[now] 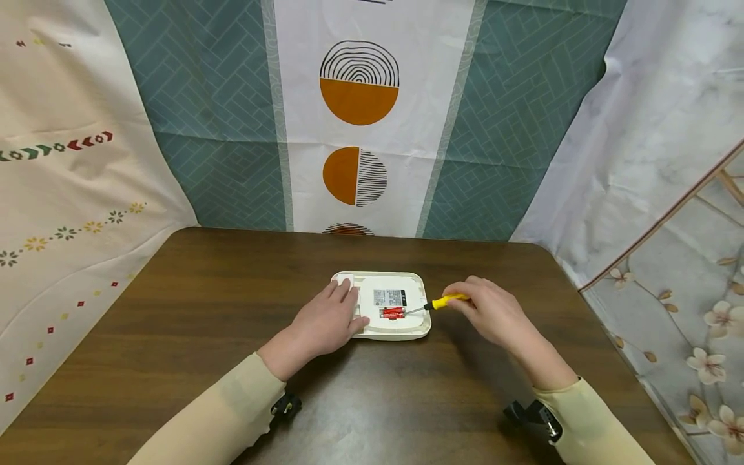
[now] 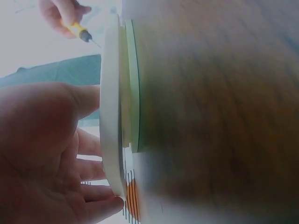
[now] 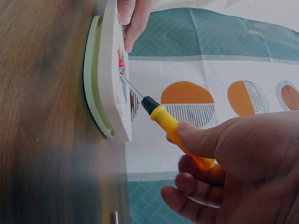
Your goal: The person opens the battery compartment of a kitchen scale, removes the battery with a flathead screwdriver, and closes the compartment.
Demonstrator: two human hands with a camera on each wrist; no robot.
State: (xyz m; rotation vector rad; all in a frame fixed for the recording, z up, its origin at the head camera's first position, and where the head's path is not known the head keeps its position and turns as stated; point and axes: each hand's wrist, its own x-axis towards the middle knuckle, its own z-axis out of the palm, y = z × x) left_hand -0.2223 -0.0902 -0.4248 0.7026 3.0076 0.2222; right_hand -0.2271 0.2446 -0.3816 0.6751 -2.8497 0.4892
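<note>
A white, flat rectangular device [image 1: 409, 329] lies on the table with a printed label [image 1: 389, 298] on its upper face. Red batteries [image 1: 392, 313] sit in a small recess in that face. My left hand [image 1: 325, 318] rests on the device's left end, fingers extended and thumb near the front edge. In my right hand [image 1: 491, 310] I grip a yellow screwdriver [image 3: 170, 125] by its handle. Its metal shaft slants left, and the tip is at the right end of the batteries. In the right wrist view a pale green base [image 3: 91, 79] shows beneath the white body.
The brown wooden table [image 1: 232, 278] surrounds the device. Behind it hangs a patterned cloth [image 1: 227, 84] in teal and white with orange circles. Other patterned cloths hang at the left and right sides. A black strap piece [image 1: 535, 416] is at the right wrist.
</note>
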